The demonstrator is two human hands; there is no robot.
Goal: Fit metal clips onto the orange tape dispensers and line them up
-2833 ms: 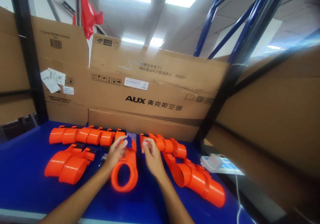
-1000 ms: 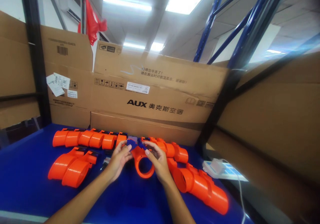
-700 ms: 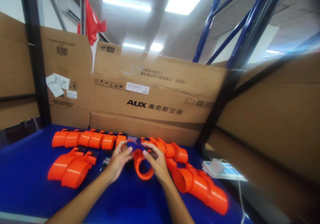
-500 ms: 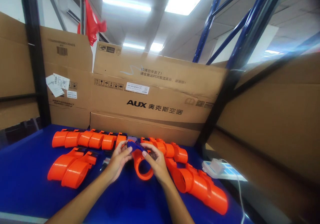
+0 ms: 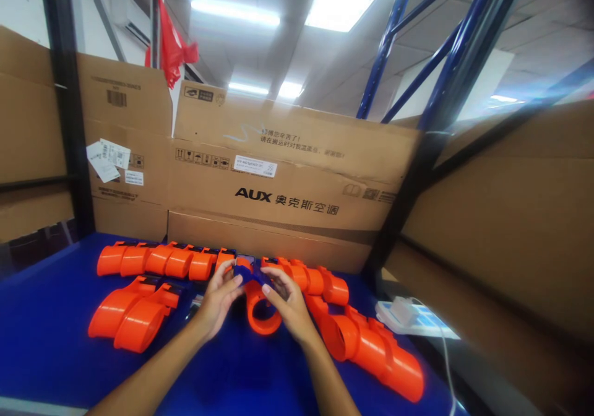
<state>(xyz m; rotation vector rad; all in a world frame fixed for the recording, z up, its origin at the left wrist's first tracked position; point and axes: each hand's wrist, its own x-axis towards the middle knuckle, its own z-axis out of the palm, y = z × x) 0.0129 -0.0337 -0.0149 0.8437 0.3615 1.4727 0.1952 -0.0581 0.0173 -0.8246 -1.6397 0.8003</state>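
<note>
Both of my hands hold one orange plastic ring part [image 5: 264,324] with a dark blue piece [image 5: 249,275] at its top, over the middle of the blue tabletop. My left hand [image 5: 224,293] pinches the blue piece from the left, thumb on its near face. From the right, my right hand [image 5: 288,298] grips its other end, fingers behind and thumb in front. The open ring hangs below, between the hands. Exactly how the blue piece joins the ring is hidden by my fingers.
Similar orange ring parts [image 5: 180,262] stand in a row at the back. Two more [image 5: 139,323] lie left, and several [image 5: 371,345] lie right. A small dark item [image 5: 193,304] rests by my left wrist. A white power strip [image 5: 413,317] with a cable sits right; cardboard [image 5: 278,227] walls the back.
The held ring has shifted slightly left and the blue piece has tilted a little between my fingers. Both hands keep their grip.
</note>
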